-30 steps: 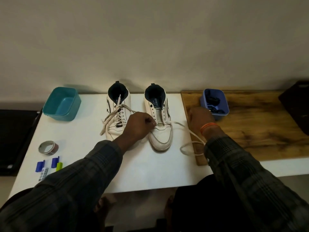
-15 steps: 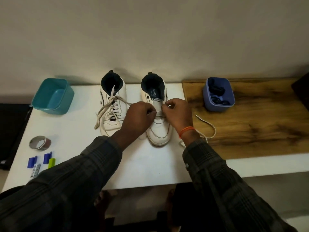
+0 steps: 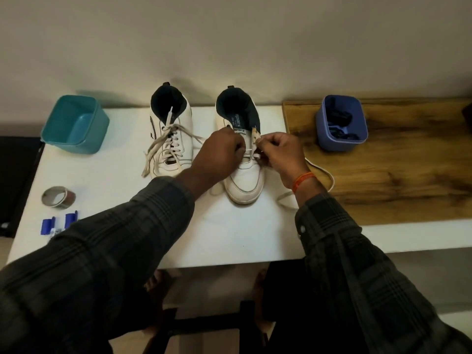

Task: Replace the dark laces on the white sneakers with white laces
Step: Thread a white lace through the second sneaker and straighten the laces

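Observation:
Two white sneakers stand side by side on the white table (image 3: 229,233), toes toward me. The left sneaker (image 3: 173,139) carries a white lace with loose ends trailing to its left. Over the right sneaker (image 3: 245,182) both my hands work at the eyelets. My left hand (image 3: 219,154) has curled fingers on the shoe's left side, seemingly on the lace. My right hand (image 3: 281,154) pinches the white lace (image 3: 319,172) at the right eyelets; its loose end loops right onto the wooden board. The dark laces (image 3: 339,123) lie in the blue tub.
A teal tub (image 3: 76,126) stands at the back left. A tape roll (image 3: 57,196) and blue-capped markers (image 3: 58,222) lie at the left front. The blue tub (image 3: 341,141) sits on a wooden board (image 3: 396,169) to the right. A wall is right behind.
My right hand came from near the blue tub to the right sneaker's eyelets, bringing the lace. My left hand stayed on the shoe. The lace loop shifted on the board.

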